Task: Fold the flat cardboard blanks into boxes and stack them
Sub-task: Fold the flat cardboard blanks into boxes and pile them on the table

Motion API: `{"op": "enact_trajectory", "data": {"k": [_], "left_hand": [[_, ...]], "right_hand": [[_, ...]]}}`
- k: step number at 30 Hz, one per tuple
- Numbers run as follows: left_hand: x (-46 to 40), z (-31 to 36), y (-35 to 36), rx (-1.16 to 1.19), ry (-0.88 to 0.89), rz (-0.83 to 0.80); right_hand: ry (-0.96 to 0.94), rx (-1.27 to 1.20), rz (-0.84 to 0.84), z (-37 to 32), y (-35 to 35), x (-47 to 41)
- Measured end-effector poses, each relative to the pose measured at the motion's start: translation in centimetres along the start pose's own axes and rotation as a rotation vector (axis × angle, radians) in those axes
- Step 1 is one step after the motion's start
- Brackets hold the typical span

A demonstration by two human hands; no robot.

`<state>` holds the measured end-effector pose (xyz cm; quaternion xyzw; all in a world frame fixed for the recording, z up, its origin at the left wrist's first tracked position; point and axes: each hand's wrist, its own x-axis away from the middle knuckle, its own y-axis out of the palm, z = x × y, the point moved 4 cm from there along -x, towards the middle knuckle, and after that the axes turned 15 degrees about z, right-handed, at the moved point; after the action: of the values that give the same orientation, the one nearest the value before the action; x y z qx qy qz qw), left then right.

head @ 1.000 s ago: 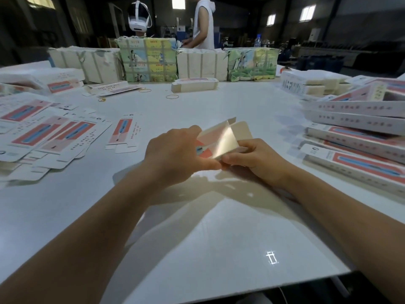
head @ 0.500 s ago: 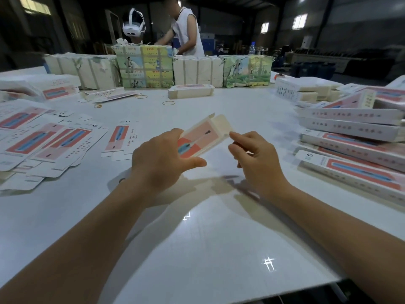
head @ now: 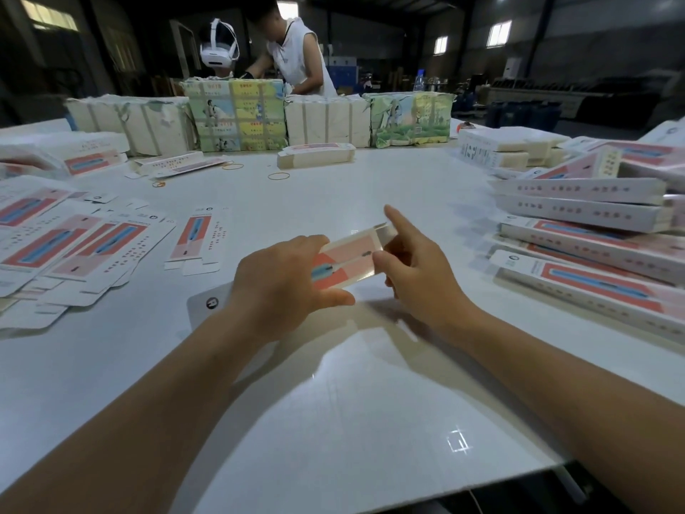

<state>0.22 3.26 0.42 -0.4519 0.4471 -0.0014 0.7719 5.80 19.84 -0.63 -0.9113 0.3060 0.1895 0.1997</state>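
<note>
The white table point(head: 333, 421) fills the view; its near edge runs across at 5 to 6 o'clock, and the broad surface from centre to that edge carries nothing but reflections. Wrapped bundles point(head: 237, 116) line the far edge at 12 o'clock. Folded boxes point(head: 593, 231) are stacked along the right side at 3 o'clock, the lowest ones close to the right forearm. Flat blanks point(head: 66, 246) overlap at 9 o'clock, one single blank point(head: 196, 239) apart from them. At centre, the pink box point(head: 348, 257) is held above the table, tilted. The left hand point(head: 281, 287) grips its near end, thumb underneath. The right hand point(head: 419, 268) pinches its far end, index finger extended.
</note>
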Motion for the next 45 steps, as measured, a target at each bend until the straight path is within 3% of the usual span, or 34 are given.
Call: {"op": "enact_trajectory", "data": {"k": [5, 9, 16, 18, 20, 22, 25, 29, 31, 35, 39, 45], "left_hand": [[0.2, 0.3, 0.3, -0.026, -0.035, 0.023], [0.0, 1.1, 0.5, -0.066, -0.058, 0.045], [-0.1, 1.5, 0.0, 0.008, -0.109, 0.035], [0.1, 1.6, -0.1, 0.035, -0.108, -0.001], [0.2, 1.6, -0.1, 0.032, -0.097, -0.039], [0.3, 1.6, 0.0, 0.018, -0.093, -0.079], [0.2, 1.3, 0.2, 0.007, -0.105, -0.127], [0.2, 1.4, 0.4, -0.057, -0.100, -0.142], [0.2, 1.5, 0.6, -0.096, -0.096, -0.140], [0.1, 1.2, 0.5, -0.114, -0.110, -0.075], [0.1, 1.1, 0.4, -0.094, -0.107, -0.001], [0.2, 1.1, 0.9, -0.088, -0.052, 0.040]], "right_hand": [[-0.073, 0.011, 0.093, -0.8, -0.2, 0.2], [0.006, 0.012, 0.125, -0.6, 0.0, 0.1], [-0.045, 0.177, 0.261, -0.5, -1.7, -1.1], [0.215, -0.016, 0.184, 0.8, -1.7, -1.7], [0.579, -0.453, 0.012, 1.5, -0.7, -1.4], [0.697, -0.640, -0.105, 1.1, 0.0, -1.1], [0.509, -0.439, -0.071, 1.1, -0.1, -0.9], [-0.171, 0.333, -0.059, -0.5, 0.2, 0.2], [-0.278, 0.442, -0.064, -0.9, 0.8, 0.8], [-0.110, 0.194, -0.043, -0.9, 0.8, 0.5], [0.384, -0.400, 0.019, -0.1, 0.4, -0.5], [0.375, -0.435, 0.048, 0.6, 0.0, -0.7]]}}
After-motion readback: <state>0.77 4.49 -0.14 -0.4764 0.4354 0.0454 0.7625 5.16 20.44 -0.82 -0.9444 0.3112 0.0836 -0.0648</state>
